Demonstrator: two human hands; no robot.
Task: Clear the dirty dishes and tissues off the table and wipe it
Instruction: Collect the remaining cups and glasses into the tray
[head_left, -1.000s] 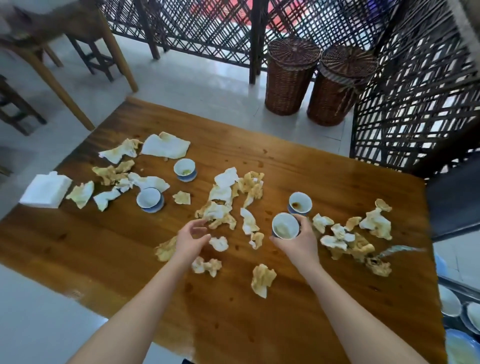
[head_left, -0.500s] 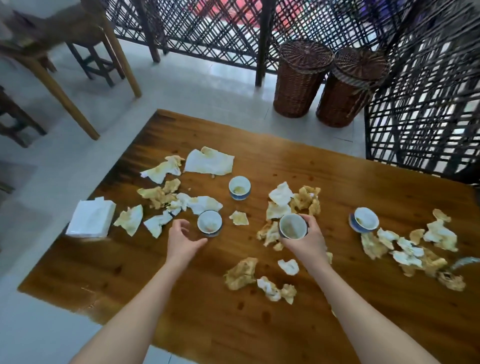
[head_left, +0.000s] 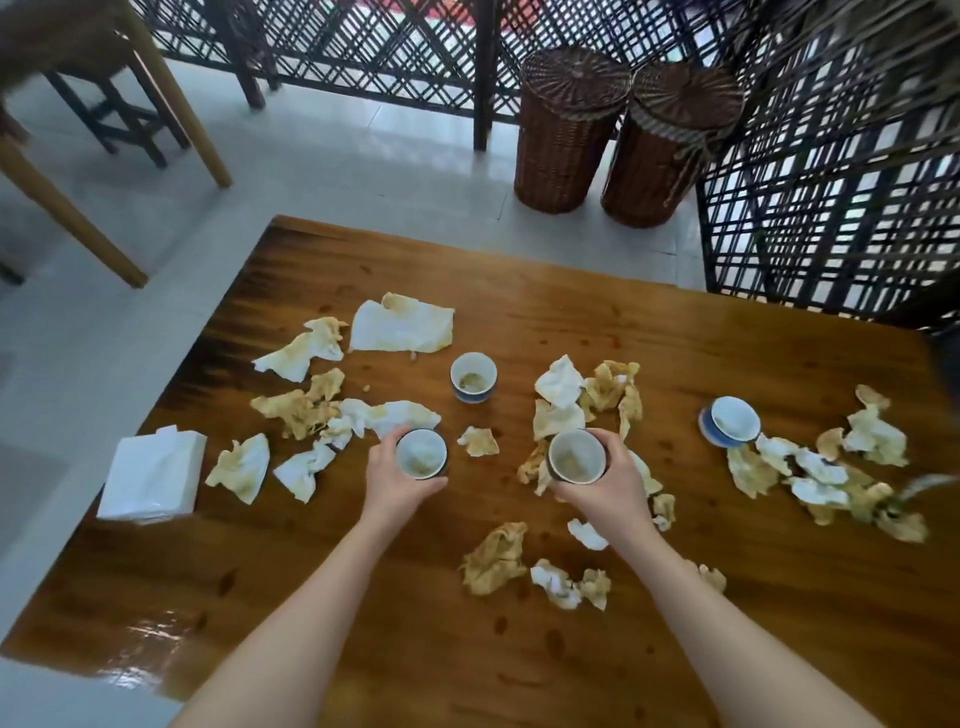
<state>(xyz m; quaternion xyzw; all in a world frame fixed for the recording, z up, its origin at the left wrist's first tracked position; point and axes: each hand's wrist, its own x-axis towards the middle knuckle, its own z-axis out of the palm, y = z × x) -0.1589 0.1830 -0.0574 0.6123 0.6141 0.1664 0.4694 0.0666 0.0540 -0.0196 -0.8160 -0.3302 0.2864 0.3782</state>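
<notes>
My left hand (head_left: 396, 486) is wrapped around a small dirty white cup (head_left: 421, 452) near the middle of the wooden table (head_left: 727, 332). My right hand (head_left: 608, 486) holds a second dirty cup (head_left: 576, 457) just above the tabletop. A third cup (head_left: 473, 376) stands farther back between them, and a fourth cup (head_left: 731, 420) lies tilted at the right. Several stained crumpled tissues are scattered around: a large flat one (head_left: 402, 326) at the back, a heap (head_left: 836, 478) at the right, and more (head_left: 494, 557) close to me.
A white tissue pack (head_left: 153, 472) lies near the table's left edge. Two lidded wicker baskets (head_left: 569, 124) stand on the floor behind the table, against a dark lattice screen (head_left: 831, 182). Wooden table legs and a stool (head_left: 119, 104) occupy the back left.
My left hand has closed around the cup it was reaching for. My right hand, still holding its cup, has stayed beside it. The view has shifted left and closer to the table.
</notes>
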